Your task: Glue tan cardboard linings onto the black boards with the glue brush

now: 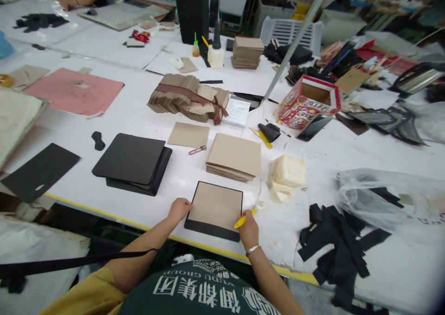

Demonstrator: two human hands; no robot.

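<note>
In the head view a tan cardboard panel (pixel 217 204) lies on a slightly larger black sheet (pixel 212 230) at the table's front edge. My left hand (pixel 180 209) touches the left edge of this pair, its fingers pressed together there. A yellow-handled brush (pixel 240 222) is gripped in my right hand (pixel 249 231), which rests at the panel's right edge. Behind the panel sits a stack of tan boards (pixel 233 154). A pile of black sheets (pixel 131 159) is to the left. Right of the boards stands a whitish, glue-smeared tub (pixel 287 171).
Small pink-handled snips (pixel 197 150) lie near a single tan board (pixel 188 135). Farther back are a tied bundle of cardboard pieces (pixel 187 97) and a red patterned box (pixel 306 104). Black strips (pixel 335 245) and a clear plastic bag (pixel 389 199) lie at right. A person's hands (pixel 66 1) show far left.
</note>
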